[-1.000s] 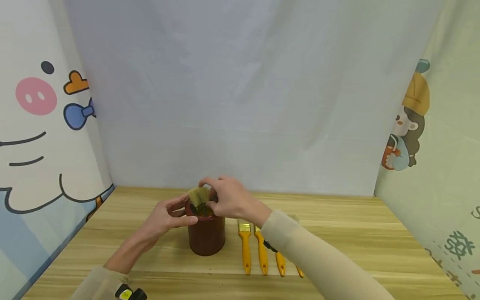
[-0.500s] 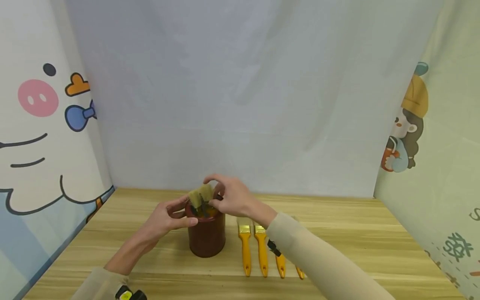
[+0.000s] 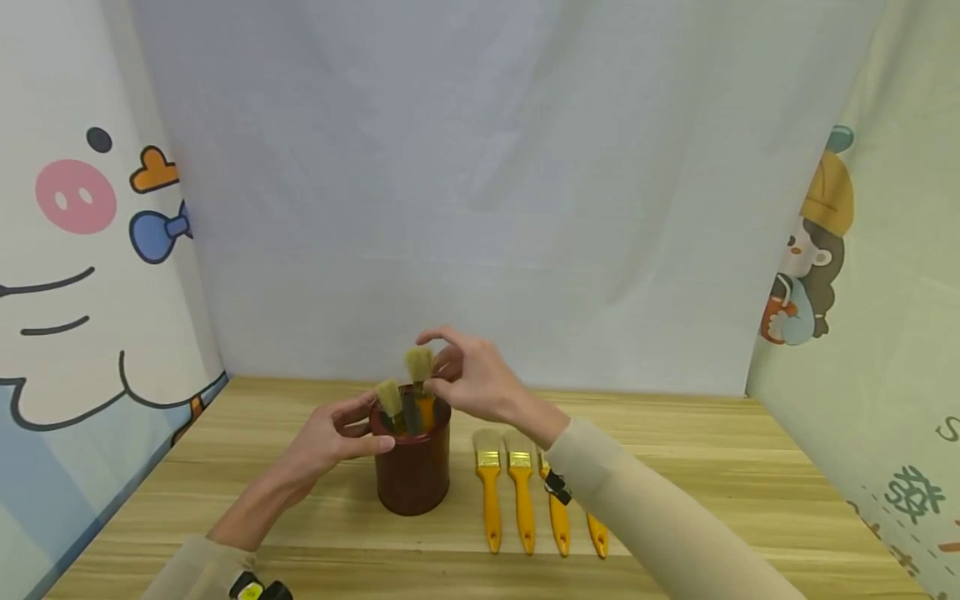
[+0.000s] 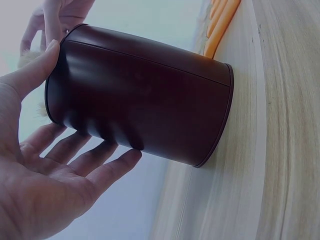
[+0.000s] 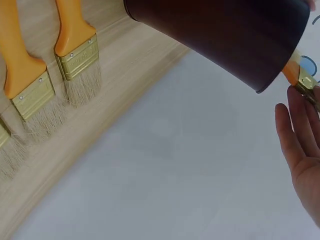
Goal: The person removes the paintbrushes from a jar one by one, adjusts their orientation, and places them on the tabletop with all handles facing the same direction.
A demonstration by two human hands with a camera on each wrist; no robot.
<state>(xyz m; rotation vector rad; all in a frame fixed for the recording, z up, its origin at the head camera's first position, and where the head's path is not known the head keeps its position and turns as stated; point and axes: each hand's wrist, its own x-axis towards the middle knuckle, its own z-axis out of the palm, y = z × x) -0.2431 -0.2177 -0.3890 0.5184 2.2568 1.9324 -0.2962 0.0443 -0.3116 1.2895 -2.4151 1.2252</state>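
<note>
A dark red cylindrical brush holder (image 3: 414, 477) stands on the wooden table. My left hand (image 3: 332, 435) holds it near the top, the thumb at its rim and the fingers (image 4: 114, 167) along its side. Between thumb and fingers, my right hand (image 3: 480, 379) pinches a paintbrush (image 3: 419, 364) just below its pale bristles, over the holder's mouth. The orange handle of that brush still reaches down into the holder. Another paintbrush (image 3: 388, 397) leans in the holder, bristles up, close to the left fingers. In the right wrist view the pinched brush's metal band (image 5: 306, 79) shows beside the fingertips.
Several orange-handled paintbrushes (image 3: 491, 498) lie in a row right of the holder, bristles away from me. The right sleeve (image 3: 645, 508) passes over the rightmost ones. A pale cloth wall (image 3: 480, 208) rises behind the table, with printed cloths at both sides.
My right hand has moved up and slightly right, drawing its paintbrush higher out of the holder and apart from the other brush. The left hand and holder stay nearly where they were.
</note>
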